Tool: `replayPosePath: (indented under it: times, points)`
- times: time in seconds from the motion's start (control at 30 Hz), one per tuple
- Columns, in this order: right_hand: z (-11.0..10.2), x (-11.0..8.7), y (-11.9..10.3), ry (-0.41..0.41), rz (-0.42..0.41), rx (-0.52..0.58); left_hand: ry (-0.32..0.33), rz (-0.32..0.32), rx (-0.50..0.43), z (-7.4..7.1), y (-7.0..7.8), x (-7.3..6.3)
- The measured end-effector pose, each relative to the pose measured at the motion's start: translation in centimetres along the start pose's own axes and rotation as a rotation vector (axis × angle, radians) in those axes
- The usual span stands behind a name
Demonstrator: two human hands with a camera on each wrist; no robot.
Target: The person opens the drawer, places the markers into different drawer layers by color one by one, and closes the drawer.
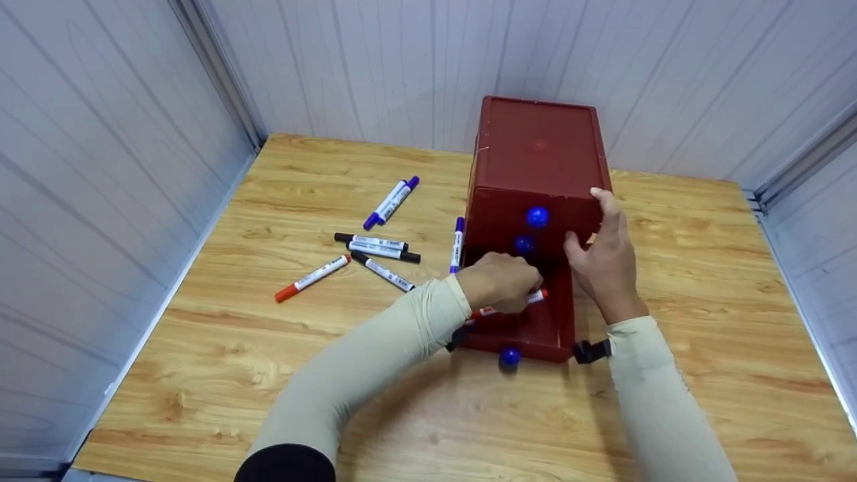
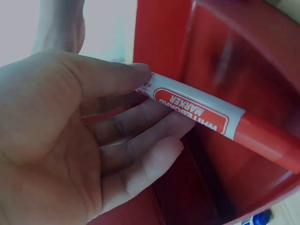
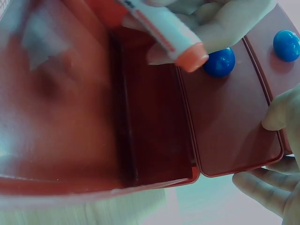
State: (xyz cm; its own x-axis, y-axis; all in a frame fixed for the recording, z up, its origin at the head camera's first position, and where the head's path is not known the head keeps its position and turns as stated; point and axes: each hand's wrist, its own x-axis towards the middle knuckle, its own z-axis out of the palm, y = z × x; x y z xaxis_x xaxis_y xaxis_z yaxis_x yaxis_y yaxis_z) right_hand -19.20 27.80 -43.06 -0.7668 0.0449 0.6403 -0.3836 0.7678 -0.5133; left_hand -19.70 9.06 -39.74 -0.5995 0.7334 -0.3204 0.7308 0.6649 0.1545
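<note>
My left hand (image 1: 501,281) pinches a red whiteboard marker (image 2: 199,105) between thumb and fingers. Hand and marker are over the pulled-out bottom drawer (image 1: 566,328) of a dark red drawer box (image 1: 541,147). White label lettering and a red end show in the left wrist view. My right hand (image 1: 608,264) holds the box at its front right edge, thumb on the front face and other fingers around the side. Blue round knobs stick out on the two closed drawer fronts, an upper knob (image 1: 537,217) and a lower knob (image 1: 524,245); another blue knob (image 1: 509,356) is on the open drawer.
Left of the box lie two purple markers (image 1: 392,203), several black markers (image 1: 377,249) and a red marker (image 1: 313,278). One more purple marker (image 1: 457,244) lies along the box's left side. Pale panel walls (image 1: 375,67) enclose the wooden table (image 1: 221,375).
</note>
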Motion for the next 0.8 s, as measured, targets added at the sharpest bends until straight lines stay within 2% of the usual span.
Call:
replayPosePath:
  times: [0.4,0.8]
  points:
    - [0.1,0.1,0.1,-0.001,-0.013,-0.002,-0.052,0.083,0.185,2.7,1.7,0.2]
    - [0.0,0.0,0.1,-0.009,0.002,0.006,-0.084,0.093,0.135,2.3,1.5,0.2]
